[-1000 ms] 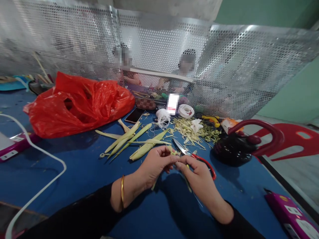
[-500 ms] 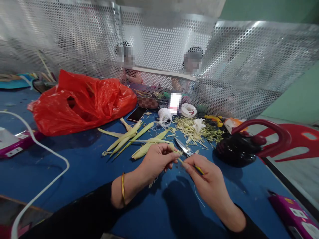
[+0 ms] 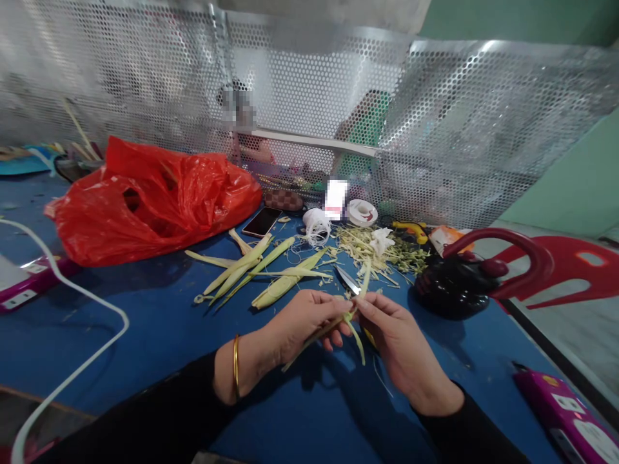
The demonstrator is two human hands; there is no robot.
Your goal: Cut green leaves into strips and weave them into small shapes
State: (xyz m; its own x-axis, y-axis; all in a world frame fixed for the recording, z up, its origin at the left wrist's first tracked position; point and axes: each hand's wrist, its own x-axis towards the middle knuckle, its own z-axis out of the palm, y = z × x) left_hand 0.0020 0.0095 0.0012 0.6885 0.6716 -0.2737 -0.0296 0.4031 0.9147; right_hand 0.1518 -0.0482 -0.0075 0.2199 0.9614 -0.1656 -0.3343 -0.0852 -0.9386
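Observation:
Over the blue table, my left hand (image 3: 309, 322) pinches a thin pale-green husk strip (image 3: 356, 341) with a small knot-like bunch at the fingertips. My right hand (image 3: 399, 341), closed at the fingertips, grips the same strip close beside it, with one end sticking up and another hanging down. Scissors (image 3: 347, 281) lie under my right hand, blades pointing away, their yellow handle mostly hidden. Several long husks (image 3: 283, 288) lie beyond my left hand. A heap of shredded husk bits (image 3: 360, 243) sits behind the scissors.
A red plastic bag (image 3: 159, 206), a phone (image 3: 262, 221), white string (image 3: 317, 227) and a ribbon roll (image 3: 362, 212) stand farther back. To the right are a black kettle (image 3: 452, 290) and a purple power strip (image 3: 565, 412). A white cable (image 3: 97, 299) curves at left. A person is behind the perforated screen.
My hands have drawn close together and turned the strip, so its ends now show above and below my fingers. One person behind the screen has shifted, showing green clothing.

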